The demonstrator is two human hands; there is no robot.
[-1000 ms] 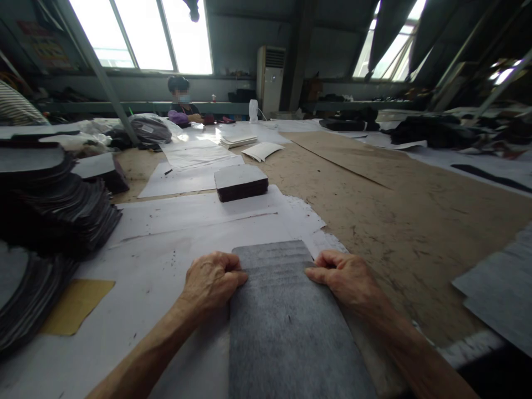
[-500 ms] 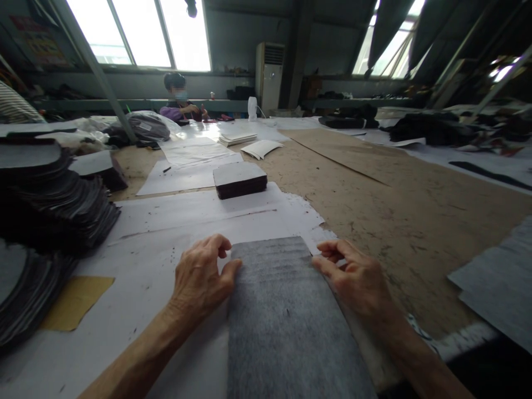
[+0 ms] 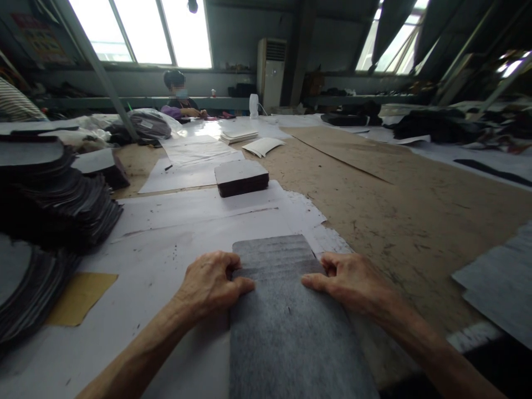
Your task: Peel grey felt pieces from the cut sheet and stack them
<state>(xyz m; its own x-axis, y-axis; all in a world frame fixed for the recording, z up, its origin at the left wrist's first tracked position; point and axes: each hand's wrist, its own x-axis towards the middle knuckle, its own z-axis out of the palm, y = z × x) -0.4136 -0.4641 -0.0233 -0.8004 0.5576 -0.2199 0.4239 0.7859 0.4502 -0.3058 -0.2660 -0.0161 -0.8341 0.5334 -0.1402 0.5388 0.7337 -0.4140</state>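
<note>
A long grey felt-like sheet (image 3: 286, 332) lies in front of me, its far end marked with faint crosswise ridges. My left hand (image 3: 214, 282) is closed at its left edge, with the thumb flat on top and the fingers curled by the side. On the opposite edge my right hand (image 3: 349, 282) has the same grip, its thumb pressing the upper face. The fingertips under the edges are hidden. Beneath the sheet's left side is white paper (image 3: 166, 299). Straight ahead of the hands sits a block of stacked dark pieces with a pale top (image 3: 241, 173).
Tall piles of dark-edged pieces (image 3: 78, 205) stand at the left, near a tan card (image 3: 83, 299). Grey sheets (image 3: 499, 282) lie at the right on the brown table (image 3: 436, 238). A slanted pole (image 3: 103, 77) rises at left. Another person (image 3: 180, 100) sits across the table.
Both hands have come nearer me along the sheet's edges, and their thumbs now reach farther inward over it. The person opposite has lowered their hands.
</note>
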